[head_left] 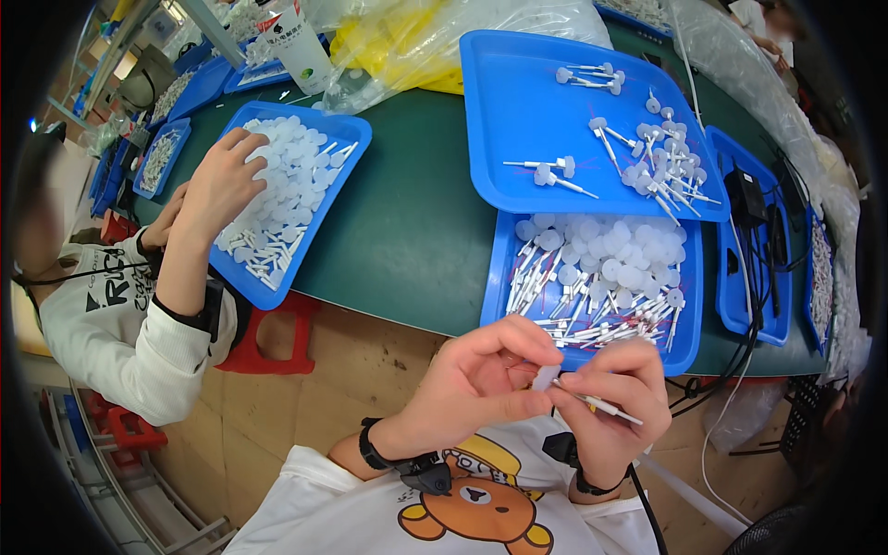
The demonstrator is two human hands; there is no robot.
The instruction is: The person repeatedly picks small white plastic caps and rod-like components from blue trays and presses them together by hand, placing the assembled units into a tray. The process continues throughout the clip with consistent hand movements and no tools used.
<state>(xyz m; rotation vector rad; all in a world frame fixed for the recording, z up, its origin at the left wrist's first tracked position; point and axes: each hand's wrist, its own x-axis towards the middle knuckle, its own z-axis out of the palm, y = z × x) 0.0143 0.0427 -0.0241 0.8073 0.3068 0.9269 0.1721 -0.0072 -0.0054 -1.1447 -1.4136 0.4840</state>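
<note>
Green table (pixel 407 213) spreads ahead, and on it the blue tray (pixel 692 324) of loose parts (pixel 606 264) sits just beyond my grip. Here's my right hand (pixel 629 370), the nearer one, fingertips pressed about the slim white rod (pixel 616 410), whose long axis slants down and rightward, away from my left hand (pixel 476 377). That one pinches the pale disc (pixel 546 377) at the rod's upper end, between both hands; whether disc and rod join, I can't tell.
</note>
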